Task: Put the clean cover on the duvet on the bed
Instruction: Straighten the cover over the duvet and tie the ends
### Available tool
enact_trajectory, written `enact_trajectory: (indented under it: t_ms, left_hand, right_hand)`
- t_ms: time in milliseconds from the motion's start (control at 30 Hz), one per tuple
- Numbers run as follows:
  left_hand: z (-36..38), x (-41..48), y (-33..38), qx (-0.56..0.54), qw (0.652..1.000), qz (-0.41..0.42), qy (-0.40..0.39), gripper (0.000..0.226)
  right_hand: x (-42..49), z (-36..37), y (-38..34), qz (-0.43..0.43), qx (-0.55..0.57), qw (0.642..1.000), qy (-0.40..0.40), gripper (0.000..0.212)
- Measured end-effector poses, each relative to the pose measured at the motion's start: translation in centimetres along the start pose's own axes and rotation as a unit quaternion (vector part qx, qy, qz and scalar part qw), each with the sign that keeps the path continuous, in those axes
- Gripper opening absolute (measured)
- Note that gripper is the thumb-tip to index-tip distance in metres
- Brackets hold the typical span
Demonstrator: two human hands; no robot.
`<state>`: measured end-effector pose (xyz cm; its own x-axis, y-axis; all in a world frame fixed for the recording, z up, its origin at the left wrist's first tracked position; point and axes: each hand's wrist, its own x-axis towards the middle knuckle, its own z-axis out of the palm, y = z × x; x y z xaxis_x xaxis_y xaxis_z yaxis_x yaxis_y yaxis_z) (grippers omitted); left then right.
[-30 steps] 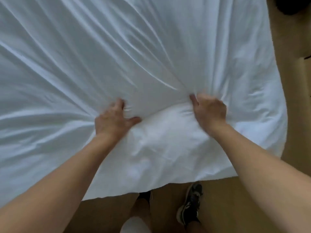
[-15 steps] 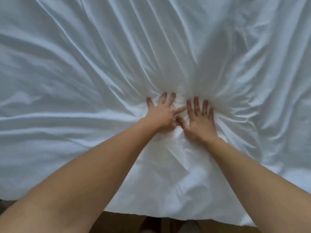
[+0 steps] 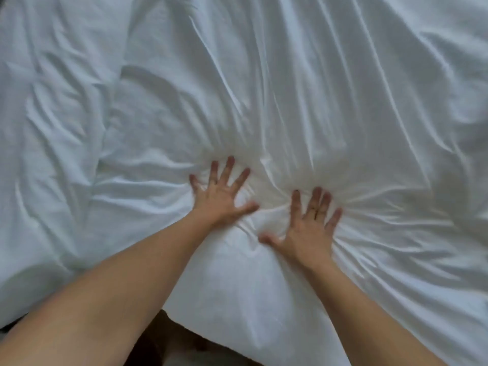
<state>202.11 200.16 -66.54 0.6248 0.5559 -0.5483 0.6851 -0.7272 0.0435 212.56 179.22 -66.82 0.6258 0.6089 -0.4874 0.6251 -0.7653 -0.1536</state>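
Fingers (image 3: 229, 167) on both hands are straight and fanned wide, pressed flat on the fabric and gripping nothing. On my screen the white cover (image 3: 343, 101) reads as thin, smooth, faintly glossy cloth, spread over the bed and filling nearly the whole view.

At far left a duller, bluish-white layer (image 3: 52, 128) lies in soft crumpled folds; I cannot tell whether it is the duvet or more of the same cover. The left hand (image 3: 220, 199) rests palm down just right of that boundary, with short creases bunched ahead of its fingertips. The right hand (image 3: 307, 233) lies beside it, a little nearer to me, and sharp pleats radiate from it toward the right. Long ridges run up the cloth beyond both hands.

Half a second ago the two hands touched, thumbs overlapping; now a strip of cloth shows between them. A second ago they clutched bunches of cloth near the hem, with a wooden floor and a shoe in view.

My bare forearms (image 3: 105, 299) cross the lower view and hide part of the cover's near edge. Between them a dark patch of floor (image 3: 169, 347) shows below the hem.
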Motion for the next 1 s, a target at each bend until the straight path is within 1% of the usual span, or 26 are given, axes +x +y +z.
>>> enact_trajectory:
  t_ms: [100,200,300,367,400,433,467,500,533,567,600,633,700,733,767,800,833,867,900,933,967,1000]
  left_hand:
    - [-0.6,0.1,-7.5,0.024,0.998,-0.024,0.053,0.105]
    - [-0.9,-0.2,-14.6,0.021,0.996,-0.036,0.077,0.108]
    - [-1.2,-1.1,-20.9,0.006,0.997,-0.021,0.079,0.104]
    - [-2.3,-1.9,-23.5,0.005,0.997,0.012,0.075,0.094]
    - [-2.9,-2.7,-24.8,0.01,0.995,0.026,0.098,0.084]
    - [-3.8,-3.5,-26.1,0.008,0.989,0.033,0.142,0.073]
    - [-5.0,-4.1,-27.8,-0.005,0.979,0.03,0.201,0.068]
    - [-6.3,-4.6,-29.7,-0.02,0.965,0.019,0.26,0.07]
    - [-7.4,-5.0,-31.9,-0.024,0.95,0.001,0.31,0.078]
    - [-8.6,-5.4,-34.2,-0.019,0.94,-0.029,0.339,0.088]
    - [-9.8,-5.6,-36.5,-0.011,0.936,-0.071,0.346,0.099]
    - [-10.9,-5.6,-38.6,-0.005,0.936,-0.125,0.329,0.111]
    - [-13.0,-5.2,-42.3,-0.028,0.935,-0.243,0.256,0.137]
    - [-13.8,-5.1,-43.8,-0.066,0.931,-0.29,0.213,0.145]
    - [-14.5,-5.1,-45.0,-0.124,0.921,-0.326,0.175,0.147]
    - [-15.0,-5.2,-46.3,-0.193,0.908,-0.343,0.142,0.144]
    - [-15.5,-5.2,-47.3,-0.262,0.901,-0.329,0.109,0.135]
    - [-16.1,-5.1,-48.2,-0.318,0.897,-0.296,0.082,0.12]
    - [-16.8,-4.9,-49.2,-0.371,0.888,-0.262,0.065,0.105]
    - [-17.4,-4.7,-50.3,-0.442,0.866,-0.23,0.049,0.089]
    - [-17.8,-4.5,-51.5,-0.518,0.83,-0.203,0.032,0.075]
    - [-18.4,-4.1,-52.9,-0.572,0.798,-0.187,0.023,0.063]
  right_hand:
    - [0.6,0.8,-4.2,0.052,0.032,0.998,0.017,0.147]
    - [1.9,1.6,-11.2,0.073,0.039,0.997,0.007,0.147]
    - [3.5,2.6,-19.6,0.048,0.03,0.998,0.026,0.148]
    - [4.4,3.0,-26.0,0.022,0.031,0.999,0.011,0.15]
    - [4.6,3.0,-29.2,0.012,0.041,0.999,-0.001,0.15]
    - [4.8,3.0,-32.2,0.005,0.052,0.999,-0.01,0.15]
    - [5.1,2.9,-34.9,0.0,0.06,0.998,-0.023,0.15]
    - [5.2,2.7,-37.3,-0.003,0.059,0.997,-0.043,0.149]
    - [5.2,2.4,-39.3,-0.005,0.051,0.997,-0.064,0.147]
    - [5.2,2.0,-41.0,-0.01,0.045,0.996,-0.082,0.145]
    - [5.2,1.4,-42.5,-0.011,0.045,0.994,-0.097,0.143]
    - [5.1,0.6,-43.9,-0.006,0.054,0.993,-0.108,0.141]
    - [5.2,-1.2,-46.2,0.012,0.1,0.99,-0.097,0.131]
    - [5.2,-2.3,-47.3,0.012,0.128,0.989,-0.07,0.122]
    - [5.2,-3.1,-48.4,-0.002,0.162,0.986,-0.032,0.109]
    - [5.4,-4.0,-49.6,-0.029,0.207,0.978,0.008,0.095]
    - [5.6,-4.8,-50.8,-0.051,0.258,0.964,0.047,0.081]
    - [5.9,-5.8,-51.8,-0.064,0.307,0.946,0.083,0.068]
    - [6.7,-6.7,-53.2,-0.07,0.361,0.924,0.102,0.061]
    - [7.9,-7.5,-54.6,-0.07,0.419,0.901,0.093,0.06]
    - [9.3,-8.4,-56.0,-0.061,0.48,0.873,0.063,0.065]
    - [10.9,-9.2,-57.5,-0.037,0.55,0.834,0.019,0.074]
